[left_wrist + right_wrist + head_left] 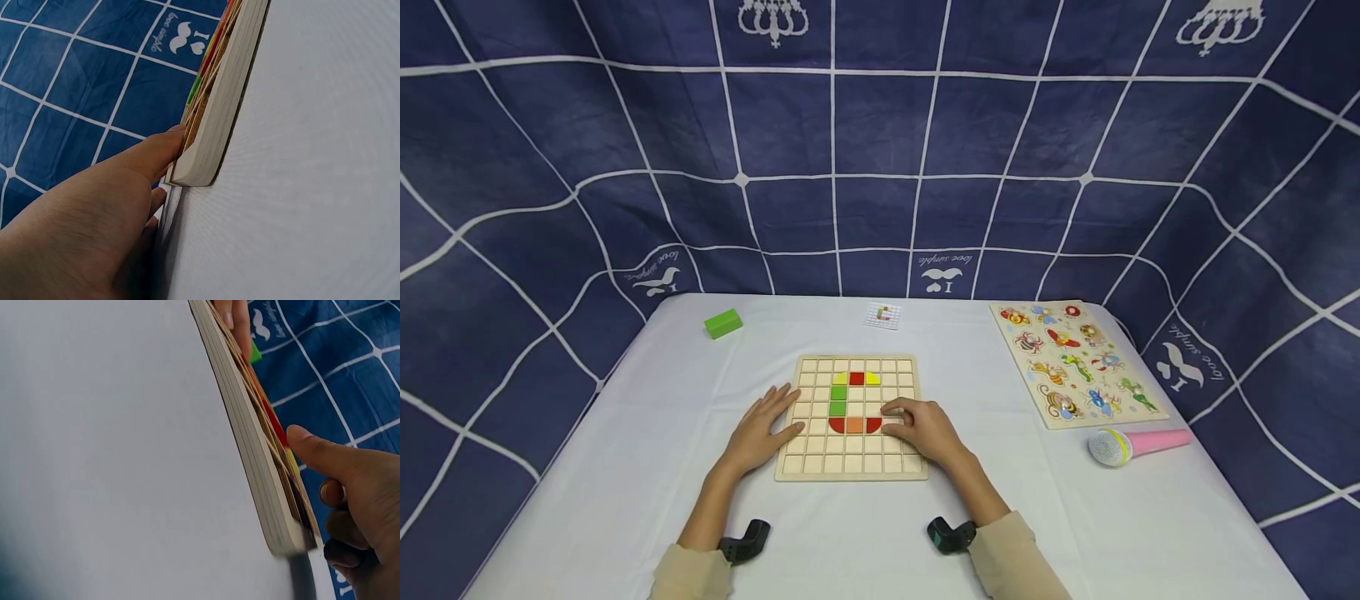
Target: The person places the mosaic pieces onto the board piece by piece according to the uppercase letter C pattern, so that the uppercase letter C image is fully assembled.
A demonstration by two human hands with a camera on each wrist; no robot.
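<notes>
A wooden grid board [817, 461] lies flat on the white table. Coloured tiles form a C-like figure on it: a red square tile [857, 378] between yellow ones at the top, green tiles [837, 401] down the left side, and an orange tile [854, 425] between red rounded tiles below. My left hand [763, 428] rests at the board's left edge, fingers extended. The right hand [927, 427] bends over the board's right side, thumb tip beside the lower-right red tile [872, 425], index fingertip apart from the thumb. Nothing shows between them.
Behind the board lies a small pattern card [883, 316]. A green block [723, 323] sits at the back left. To the right are an insect picture puzzle board [1037, 379] and a pink toy microphone [1157, 442]. A blue checked curtain [880, 125] hangs behind the table.
</notes>
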